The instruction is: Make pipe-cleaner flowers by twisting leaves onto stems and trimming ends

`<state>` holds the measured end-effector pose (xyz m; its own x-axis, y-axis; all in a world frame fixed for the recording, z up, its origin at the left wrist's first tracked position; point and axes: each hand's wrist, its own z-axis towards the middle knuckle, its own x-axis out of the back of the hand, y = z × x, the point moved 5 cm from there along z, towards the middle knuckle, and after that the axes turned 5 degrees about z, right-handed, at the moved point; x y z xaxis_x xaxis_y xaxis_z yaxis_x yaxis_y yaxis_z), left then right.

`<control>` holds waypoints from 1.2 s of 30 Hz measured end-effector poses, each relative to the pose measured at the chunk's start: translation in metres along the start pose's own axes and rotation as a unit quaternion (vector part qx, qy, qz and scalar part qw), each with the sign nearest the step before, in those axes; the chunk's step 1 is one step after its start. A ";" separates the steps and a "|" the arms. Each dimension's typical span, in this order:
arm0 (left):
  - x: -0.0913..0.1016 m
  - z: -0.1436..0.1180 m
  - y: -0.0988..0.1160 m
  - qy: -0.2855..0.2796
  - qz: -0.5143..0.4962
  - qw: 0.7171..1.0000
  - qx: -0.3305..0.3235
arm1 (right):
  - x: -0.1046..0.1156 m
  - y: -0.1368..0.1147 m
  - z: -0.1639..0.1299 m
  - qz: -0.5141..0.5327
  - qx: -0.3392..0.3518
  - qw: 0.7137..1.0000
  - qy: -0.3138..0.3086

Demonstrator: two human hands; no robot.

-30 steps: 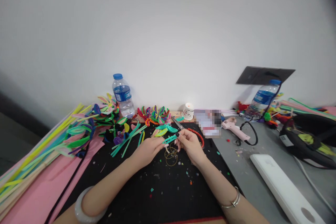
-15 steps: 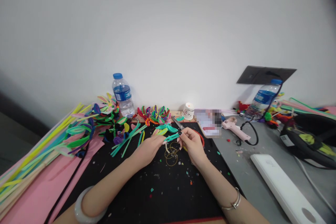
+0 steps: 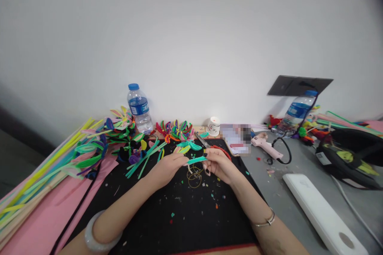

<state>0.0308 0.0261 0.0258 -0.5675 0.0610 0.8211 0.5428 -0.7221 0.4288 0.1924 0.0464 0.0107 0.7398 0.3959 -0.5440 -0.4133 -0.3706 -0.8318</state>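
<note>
A short teal pipe cleaner piece (image 3: 196, 160) stretches between my two hands above the black mat (image 3: 149, 219). Its left end is pinched by my left hand (image 3: 171, 168). My right hand (image 3: 219, 164) pinches the other end between thumb and forefinger, with the remaining fingers curled. Under it lie loops of thin gold wire (image 3: 195, 177). Just beyond my hands are teal and yellow pipe cleaner leaves (image 3: 188, 146) and scissors (image 3: 202, 140) with red handles, partly behind my right hand. Cut green pipe cleaners (image 3: 145, 161) rest to the left.
Bundled long pipe cleaners (image 3: 38, 171) lie on pink sheets at left. Water bottles (image 3: 139, 107) stand at the back, with a paper cup (image 3: 213, 126) and a phone (image 3: 236, 139). A pink glue gun (image 3: 267, 147), white case (image 3: 321, 211) and black headgear (image 3: 350, 159) are on the right.
The teal strands between my hands, apart before, now look pressed together into one flat strip. My right hand has turned slightly, and the view has shifted a little.
</note>
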 end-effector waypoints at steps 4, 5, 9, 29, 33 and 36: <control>0.004 0.003 0.005 0.014 -0.099 0.994 0.054 | -0.004 0.001 -0.004 0.045 -0.038 0.996 -0.065; 0.002 0.004 0.005 0.007 -0.132 0.988 0.078 | -0.004 0.001 -0.004 0.053 -0.039 0.995 -0.073; -0.012 0.002 -0.002 -0.021 -0.307 0.936 0.172 | -0.001 0.001 -0.003 0.049 -0.028 0.997 -0.058; -0.024 -0.001 -0.022 -0.031 -0.537 0.795 0.280 | -0.013 -0.012 -0.004 -0.317 0.180 0.928 0.078; -0.029 -0.004 -0.012 -0.108 -0.549 0.787 0.262 | -0.019 -0.009 -0.004 -0.380 0.170 0.907 0.065; -0.033 -0.005 -0.006 -0.153 -0.546 0.785 0.249 | -0.022 -0.005 -0.005 -0.387 0.134 0.911 0.047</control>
<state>0.0434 0.0248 -0.0056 -0.7292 0.6741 -0.1181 0.0546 0.2294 0.9718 0.1807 0.0355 0.0271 0.9020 0.3725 0.2183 0.1463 0.2120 -0.9663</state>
